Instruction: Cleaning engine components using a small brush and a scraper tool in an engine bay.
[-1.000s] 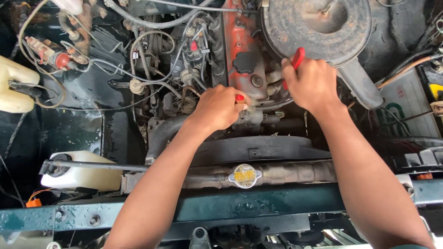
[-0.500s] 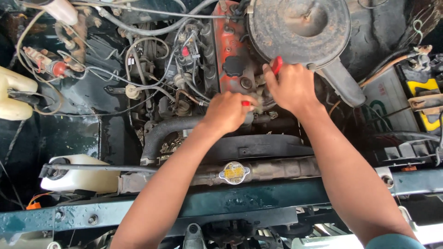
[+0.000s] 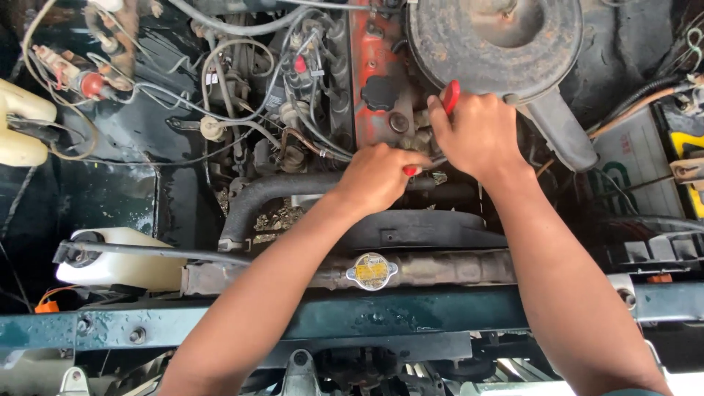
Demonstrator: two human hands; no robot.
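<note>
Though half hidden, pliers (image 3: 449, 99) inside right grip (image 3: 477, 132)

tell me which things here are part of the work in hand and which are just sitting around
In hand:
- left hand
- right hand
- red-handled tool
- radiator hose

Just around:
- air cleaner
- radiator cap
- white reservoir
- battery

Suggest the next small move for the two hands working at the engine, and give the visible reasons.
Probably a small squeeze or turn of the red-handled tool. The right hand is closed on its handles and the left hand grips beside it, where another red tip shows, both pressed at the fitting just above the black rubber radiator hose. The tool's working end is hidden.
</note>
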